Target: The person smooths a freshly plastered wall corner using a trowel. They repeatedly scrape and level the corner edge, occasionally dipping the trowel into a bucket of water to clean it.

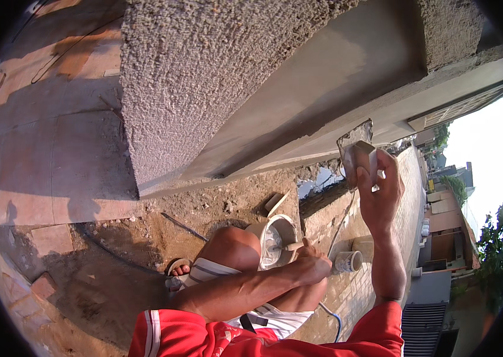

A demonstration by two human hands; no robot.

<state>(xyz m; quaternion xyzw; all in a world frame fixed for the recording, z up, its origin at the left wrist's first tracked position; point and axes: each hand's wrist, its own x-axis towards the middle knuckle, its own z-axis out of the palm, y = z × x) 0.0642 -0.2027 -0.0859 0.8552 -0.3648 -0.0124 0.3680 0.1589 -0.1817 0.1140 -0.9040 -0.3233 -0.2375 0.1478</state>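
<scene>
My right hand (376,190) grips a metal trowel (352,143) smeared with grey mortar, raised beside the lower edge of a plastered wall band (299,89). My left hand (314,262) is closed on a short light-coloured handle (293,246) over a round bucket (257,227) near my knees; the head of that tool is unclear. Rough grey render (174,71) borders the smooth band.
A smaller pot (348,262) stands right of my left hand. A bent board (275,202), a hose (336,327) and broken slabs (49,238) lie on the dirt ground. A puddled trench (320,181) runs along the wall. A paved street (406,178) stretches away rightward.
</scene>
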